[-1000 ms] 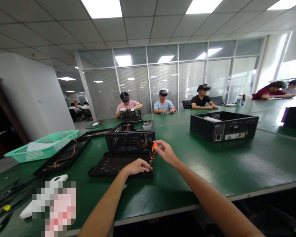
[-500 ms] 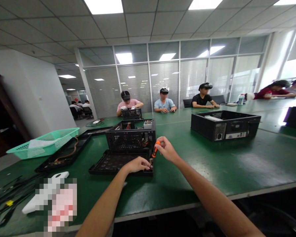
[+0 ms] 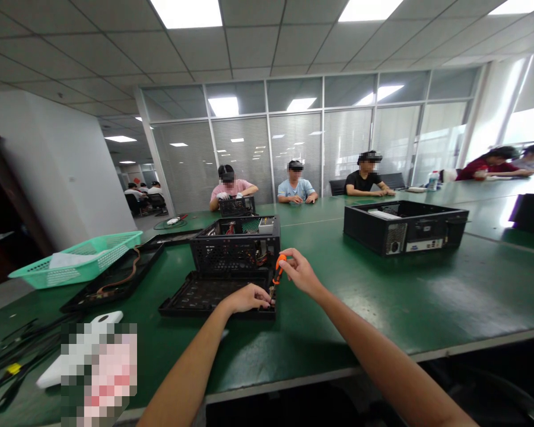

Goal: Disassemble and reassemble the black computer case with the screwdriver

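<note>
Head view: at the black case panel's right end, the right hand pinches an orange-handled screwdriver, shaft down. The left hand curls its fingers beside the tip; whether they grip anything, I cannot tell. A slanted push could skid the tip into them. The computer case crowds the panel's far edge; green tabletop rightward gives elbow room.

Screwdriver tip too small, indistinct
</note>
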